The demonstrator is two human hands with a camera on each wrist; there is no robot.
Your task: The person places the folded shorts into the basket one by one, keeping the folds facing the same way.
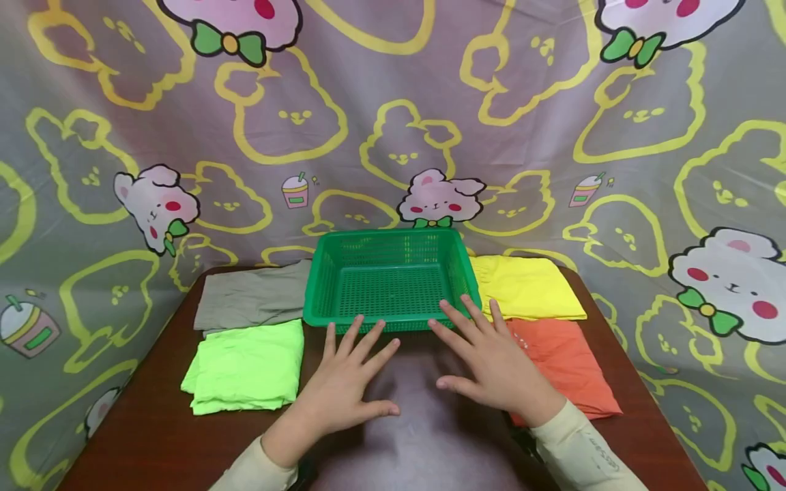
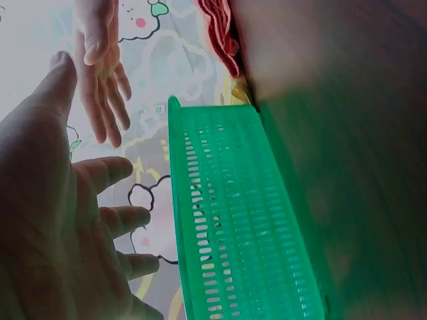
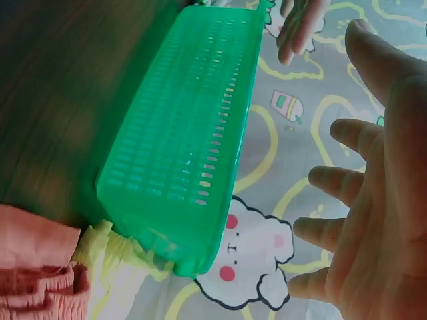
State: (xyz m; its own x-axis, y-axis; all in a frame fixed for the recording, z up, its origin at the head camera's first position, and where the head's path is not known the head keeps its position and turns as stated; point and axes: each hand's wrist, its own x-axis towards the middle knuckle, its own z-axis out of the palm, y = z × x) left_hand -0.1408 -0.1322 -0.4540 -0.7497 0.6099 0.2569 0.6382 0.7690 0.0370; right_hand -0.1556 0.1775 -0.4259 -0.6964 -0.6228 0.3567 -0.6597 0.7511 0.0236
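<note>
Both hands are up over the desk, palms down, and there's nothing in either one! Left hand: fingers spread apart, thumb out towards the middle. Right hand: the same, fingers fanned wide, and the wrist views show clear air between them and the green perforated plastic basket.

That basket sits dead ahead at the far side of the desk, upright, nothing inside, its long axis running left to right across the person's front. So the near long wall faces both sets of fingertips, a short end off to each side. Who's nearer? Close call, but the right hand looks a touch further forward, at the near right corner.

Now the flanks! On the left, a folded grey garment beside the basket, a folded neon-green garment in front of it, just outside the left hand. On the right, a folded yellow garment by the basket, and nearer, a folded orange garment, partly hidden behind the right hand.
</note>
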